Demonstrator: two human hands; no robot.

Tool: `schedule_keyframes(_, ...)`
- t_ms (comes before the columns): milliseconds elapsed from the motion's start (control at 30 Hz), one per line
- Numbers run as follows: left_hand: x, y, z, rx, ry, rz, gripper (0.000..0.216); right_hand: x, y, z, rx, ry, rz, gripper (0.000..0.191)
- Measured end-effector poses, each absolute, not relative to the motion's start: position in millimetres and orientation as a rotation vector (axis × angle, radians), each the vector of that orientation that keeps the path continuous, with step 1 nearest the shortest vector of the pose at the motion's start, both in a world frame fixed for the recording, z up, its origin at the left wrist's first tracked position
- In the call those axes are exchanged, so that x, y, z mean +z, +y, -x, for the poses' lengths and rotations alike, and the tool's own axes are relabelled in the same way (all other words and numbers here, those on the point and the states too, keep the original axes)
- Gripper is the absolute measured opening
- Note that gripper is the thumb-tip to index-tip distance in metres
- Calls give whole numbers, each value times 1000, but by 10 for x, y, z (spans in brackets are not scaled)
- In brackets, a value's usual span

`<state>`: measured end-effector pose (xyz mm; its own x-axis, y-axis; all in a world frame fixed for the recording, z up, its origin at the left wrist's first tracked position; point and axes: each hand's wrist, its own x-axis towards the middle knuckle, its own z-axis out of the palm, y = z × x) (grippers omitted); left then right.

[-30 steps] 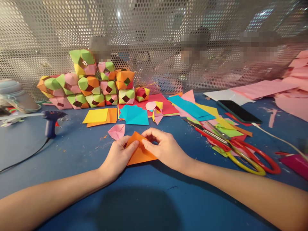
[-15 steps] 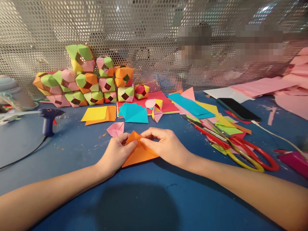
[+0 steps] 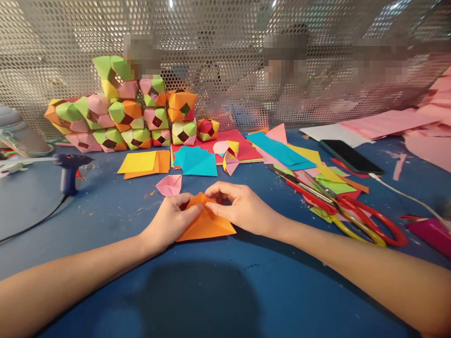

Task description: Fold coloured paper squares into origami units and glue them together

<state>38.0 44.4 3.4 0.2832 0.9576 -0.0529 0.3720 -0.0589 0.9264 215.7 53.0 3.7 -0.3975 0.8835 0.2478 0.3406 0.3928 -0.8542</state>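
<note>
A folded orange paper [image 3: 207, 224] lies on the blue table [image 3: 225, 291] in front of me, shaped like a triangle. My left hand [image 3: 172, 221] pinches its left edge near the top. My right hand [image 3: 241, 207] has its fingers curled on the upper corner, thumb pressing the fold. A small folded pink piece [image 3: 169, 185] rests just beyond my left hand.
Stacked paper cubes [image 3: 130, 112] stand against the perforated metal screen. Loose coloured sheets [image 3: 197, 162] lie mid-table. Red and yellow scissors [image 3: 348, 213] sit to the right, a phone [image 3: 350, 157] behind them. A blue glue gun [image 3: 70, 169] stands at left.
The orange paper has been flattened a little and turned slightly, its lower right corner now further right. Both hands keep their grip on it.
</note>
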Motion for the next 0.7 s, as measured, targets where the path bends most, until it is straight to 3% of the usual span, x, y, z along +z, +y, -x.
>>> schedule_keyframes(300,-8,472,-353,819,1121,-1469,21,6,551,-2226,707,-2087,853,21)
schedule_keyframes(700,-17,496,-322,735,984,-1406,25,-29,622,-2311,444,-2304,539,19)
